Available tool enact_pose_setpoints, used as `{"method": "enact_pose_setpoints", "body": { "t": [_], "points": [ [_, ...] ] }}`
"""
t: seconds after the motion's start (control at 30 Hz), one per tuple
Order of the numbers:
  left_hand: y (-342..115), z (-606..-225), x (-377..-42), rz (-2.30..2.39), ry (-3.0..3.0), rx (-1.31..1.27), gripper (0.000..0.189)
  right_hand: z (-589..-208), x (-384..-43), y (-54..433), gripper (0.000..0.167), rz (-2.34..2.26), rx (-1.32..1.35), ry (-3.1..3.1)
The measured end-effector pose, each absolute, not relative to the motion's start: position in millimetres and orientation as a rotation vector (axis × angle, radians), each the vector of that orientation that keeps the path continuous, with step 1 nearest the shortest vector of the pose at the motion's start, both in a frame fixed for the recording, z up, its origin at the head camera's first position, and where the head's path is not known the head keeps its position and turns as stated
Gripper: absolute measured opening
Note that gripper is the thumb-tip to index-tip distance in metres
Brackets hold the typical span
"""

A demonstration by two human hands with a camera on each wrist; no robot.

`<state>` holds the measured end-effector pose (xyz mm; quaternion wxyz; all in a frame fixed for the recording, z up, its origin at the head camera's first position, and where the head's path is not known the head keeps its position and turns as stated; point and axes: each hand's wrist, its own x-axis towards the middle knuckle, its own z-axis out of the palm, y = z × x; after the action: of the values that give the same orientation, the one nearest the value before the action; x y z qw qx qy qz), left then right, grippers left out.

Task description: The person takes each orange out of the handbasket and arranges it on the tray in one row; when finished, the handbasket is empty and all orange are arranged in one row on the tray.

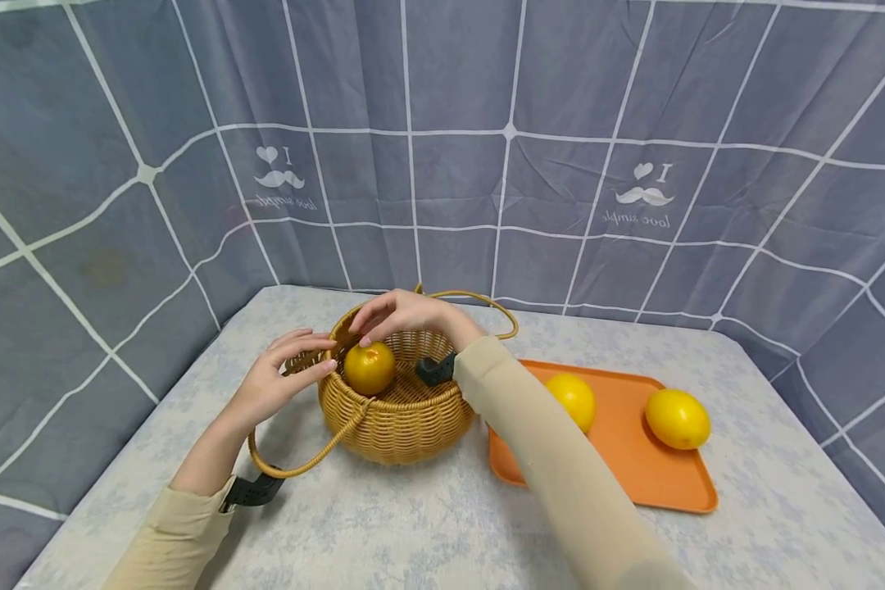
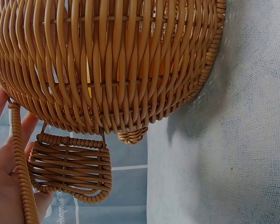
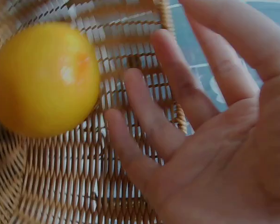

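Observation:
A round yellow fruit (image 1: 369, 368) sits inside the wicker basket (image 1: 406, 430), near its left wall. My right hand (image 1: 406, 315) reaches over the basket; in the right wrist view its fingers (image 3: 144, 112) are spread, with a gap between them and the fruit (image 3: 44, 79). At the basket's left rim, my left hand (image 1: 273, 381) holds the edge between thumb and fingers. In the left wrist view the left hand (image 2: 7, 172) is partly hidden behind a wicker handle (image 2: 21, 158) and a small woven flap (image 2: 72, 165).
To the right lies an orange tray (image 1: 619, 467) bearing two yellow fruits, a left one (image 1: 573, 400) partly covered by my right sleeve and a right one (image 1: 677, 419). A second basket handle (image 1: 512, 324) sticks out at the back right. A grey checked curtain (image 1: 457, 180) hangs behind the table (image 1: 428, 524).

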<state>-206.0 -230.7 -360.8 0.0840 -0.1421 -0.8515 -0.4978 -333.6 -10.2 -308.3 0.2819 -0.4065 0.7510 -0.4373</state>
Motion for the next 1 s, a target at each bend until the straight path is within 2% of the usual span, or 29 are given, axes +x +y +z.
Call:
{"method": "enact_pose_setpoints", "body": {
  "t": [0.5, 0.73, 1.0],
  "points": [
    [-232.6, -358.9, -206.0, -1.480, -2.564, -0.408, 0.039, -322.0, -339.3, -14.1, 0.040, -0.831, -1.224, 2.129],
    [-231.3, -358.3, -205.8, -1.475, -2.564, -0.414, 0.039, -324.1, -339.1, -13.5, 0.050, -0.644, -1.216, 2.188],
    [-230.2, -359.0, -206.0, -1.475, -2.563, -0.419, 0.039, -325.8, -337.4, -12.0, 0.053, -0.604, -1.184, 2.198]
  ]
}}
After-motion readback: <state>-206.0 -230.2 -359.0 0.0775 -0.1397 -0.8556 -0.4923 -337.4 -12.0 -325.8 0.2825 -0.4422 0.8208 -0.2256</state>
